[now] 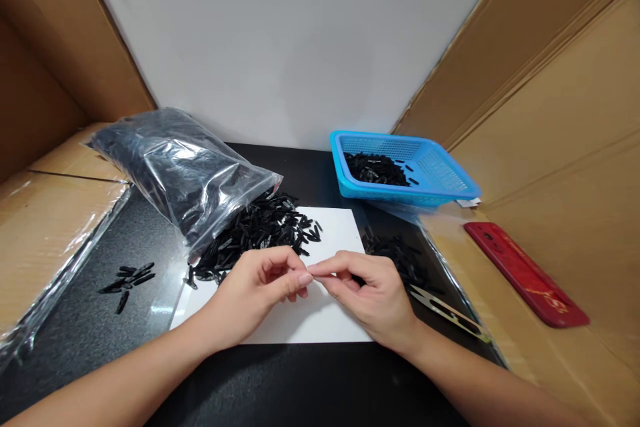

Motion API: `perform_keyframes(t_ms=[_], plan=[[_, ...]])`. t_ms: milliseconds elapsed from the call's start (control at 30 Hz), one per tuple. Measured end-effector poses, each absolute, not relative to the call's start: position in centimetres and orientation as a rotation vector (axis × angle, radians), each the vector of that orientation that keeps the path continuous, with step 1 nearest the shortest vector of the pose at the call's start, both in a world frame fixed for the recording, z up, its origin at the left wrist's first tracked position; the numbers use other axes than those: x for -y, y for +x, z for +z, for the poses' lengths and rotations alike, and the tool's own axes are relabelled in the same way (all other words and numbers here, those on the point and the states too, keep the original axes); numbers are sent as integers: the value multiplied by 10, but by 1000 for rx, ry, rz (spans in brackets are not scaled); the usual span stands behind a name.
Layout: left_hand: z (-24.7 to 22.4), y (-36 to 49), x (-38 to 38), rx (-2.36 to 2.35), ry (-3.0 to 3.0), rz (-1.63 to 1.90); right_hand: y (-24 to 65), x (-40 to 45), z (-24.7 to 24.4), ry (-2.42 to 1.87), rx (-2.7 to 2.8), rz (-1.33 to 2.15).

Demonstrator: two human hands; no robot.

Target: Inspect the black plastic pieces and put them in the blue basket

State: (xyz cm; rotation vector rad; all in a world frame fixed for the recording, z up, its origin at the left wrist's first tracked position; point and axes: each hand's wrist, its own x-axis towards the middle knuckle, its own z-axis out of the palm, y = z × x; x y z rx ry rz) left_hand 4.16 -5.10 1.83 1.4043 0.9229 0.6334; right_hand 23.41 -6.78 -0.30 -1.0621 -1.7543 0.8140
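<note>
- Black pieces (260, 230): heaped just left of frame centre, partly on white sheet (313, 327).
- Left hand (265, 283), right hand (370, 293): fingertips met near centre, fingers narrowed; could not tell whether a piece sat between.
- Judged best: light pinch, wrists steady, above the sheet.
- Plastic bag (185, 167), upper left, edged the heap; blue basket (395, 192), upper right. Most room: lower centre.

Passable over front of table (280, 387) between forearms (165, 353); obstructed beyond by plastic bag (175, 160), black pile (265, 227), blue basket (385, 193).
</note>
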Motion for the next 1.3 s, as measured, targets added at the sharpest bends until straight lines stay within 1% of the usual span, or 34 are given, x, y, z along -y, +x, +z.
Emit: perform_keyframes(t_ms=[267,433,700,967,1100,1200,1300], plan=[[19,43,51,-832,1180,650,236,66,-1,-1182,1595,936],[21,44,51,-871,1118,647,236,66,1,-1171,1593,945],[19,41,51,-846,1189,650,234,69,3,-1071,1673,901],[18,44,52,-832,1091,608,234,67,2,-1137,1626,937],[16,42,53,-883,1320,573,233,67,1,-1174,1646,986],[17,36,48,-963,1721,550,233,67,0,-1213,1618,1069],[16,29,40,-1142,2129,509,233,66,0,-1226,1557,1087]])
